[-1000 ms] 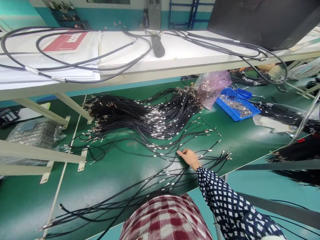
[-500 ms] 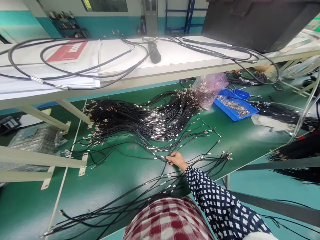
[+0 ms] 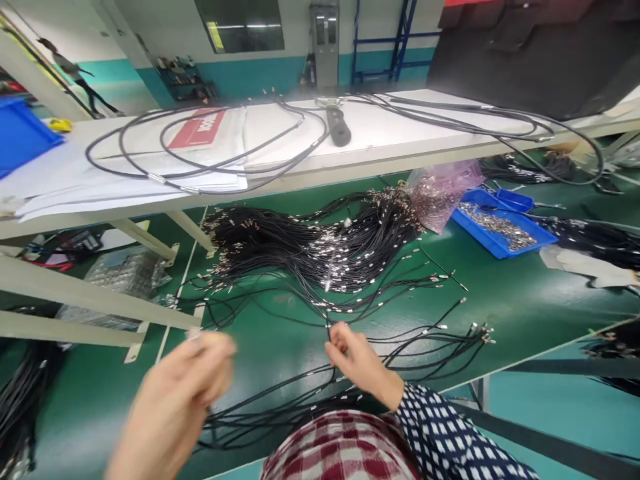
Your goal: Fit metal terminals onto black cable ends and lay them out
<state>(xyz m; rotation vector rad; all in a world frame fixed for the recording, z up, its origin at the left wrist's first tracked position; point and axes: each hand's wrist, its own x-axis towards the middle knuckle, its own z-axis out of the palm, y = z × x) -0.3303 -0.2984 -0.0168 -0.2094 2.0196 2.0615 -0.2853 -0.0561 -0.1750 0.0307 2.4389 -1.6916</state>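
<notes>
My right hand (image 3: pixel 357 357) is curled over the green bench, with thumb and forefinger closed on a black cable (image 3: pixel 329 323) that has pale metal sleeves. My left hand (image 3: pixel 187 383) is raised at the lower left, smeared by motion, with its fingers folded in. Something pale may be at its fingertips; I cannot make it out. Beyond my hands lies a thick bundle of black cables (image 3: pixel 280 240) with metal ends. Loose cables (image 3: pixel 450 340) fan out right of my right hand, and more cables (image 3: pixel 260 420) lie close to my lap.
A blue tray (image 3: pixel 500 227) of small metal parts stands at the right, beside a pink plastic bag (image 3: pixel 440 197). Above the bench runs a white shelf (image 3: pixel 285 143) with coiled cables and papers. Its legs (image 3: pixel 95 287) stand at the left. A distant person (image 3: pixel 75 73) walks at the upper left.
My left hand has come into view at the lower left. The right hand stays by the cables, its fingers more curled. The view has shifted left, so the bench things sit further right.
</notes>
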